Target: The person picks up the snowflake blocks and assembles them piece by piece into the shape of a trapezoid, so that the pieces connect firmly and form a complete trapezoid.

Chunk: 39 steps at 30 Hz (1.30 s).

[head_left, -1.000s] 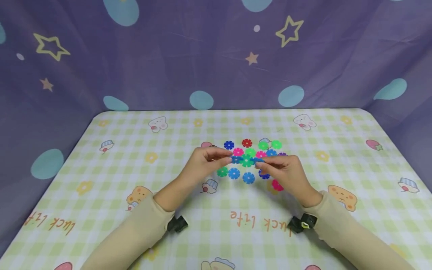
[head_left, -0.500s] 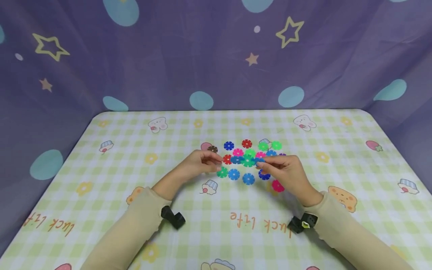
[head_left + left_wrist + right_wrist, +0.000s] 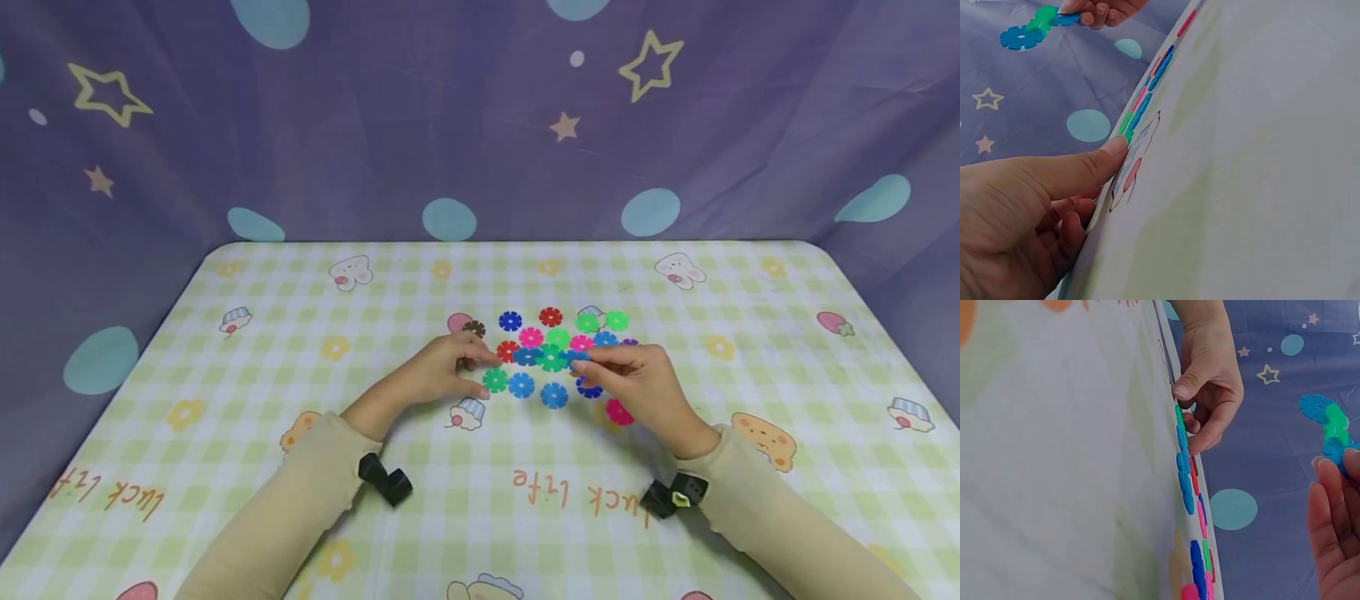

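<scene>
My right hand pinches the right end of a small chain of interlocked plastic snowflake discs, held above the table. Its discs are a blue one at the tips of my thumb and fingers, a green middle disc and a blue left disc. In the right wrist view the green link stands between the two blue ones. My left hand is low at the table with thumb and fingers spread and nothing between them. Nearest to it lie a green disc and a red disc.
Several loose snowflake discs lie flat around the chain, among them a light blue disc, a pink disc, a brown disc and a dark blue disc. A checked cloth covers the table; a purple curtain hangs behind.
My left hand has let go of the chain's left end, moved left and down to the table, and spread its thumb from its fingers. My right hand keeps holding the chain in place.
</scene>
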### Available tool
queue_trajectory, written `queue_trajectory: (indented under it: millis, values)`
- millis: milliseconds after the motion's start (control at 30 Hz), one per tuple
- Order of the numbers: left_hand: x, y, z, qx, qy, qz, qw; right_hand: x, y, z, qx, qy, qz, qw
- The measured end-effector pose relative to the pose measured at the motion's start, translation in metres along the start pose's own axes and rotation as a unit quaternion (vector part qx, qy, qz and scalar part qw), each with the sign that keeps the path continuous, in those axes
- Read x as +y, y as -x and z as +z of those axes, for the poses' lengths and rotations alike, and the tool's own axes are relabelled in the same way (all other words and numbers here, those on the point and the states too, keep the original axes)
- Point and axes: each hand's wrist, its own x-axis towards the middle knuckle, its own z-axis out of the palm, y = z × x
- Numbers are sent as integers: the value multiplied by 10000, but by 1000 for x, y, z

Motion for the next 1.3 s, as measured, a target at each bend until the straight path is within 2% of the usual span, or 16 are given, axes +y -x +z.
queue_trajectory:
  millis: [133,500,667,867,1100,1300]
  values:
    - [2,-1,1,-13,-173,-40,9998,0,1,0,-5,-12,-22,10000]
    - [6,-1,2,125,-247,-51,9996,-1,1,1,6,-10,-166,9999]
    - [9,0,3,148,-246,-240,9993,-2,1,2,-10,-59,-182,9998]
    - [11,0,2,52,251,-509,9984,-1,1,0,14,79,-122,9999]
    - [15,2,-1,-134,364,-723,9966,-1,0,0,14,11,-108,9999]
    - [26,2,-7,30,1182,-858,9893,0,0,-1,50,148,-29,9999]
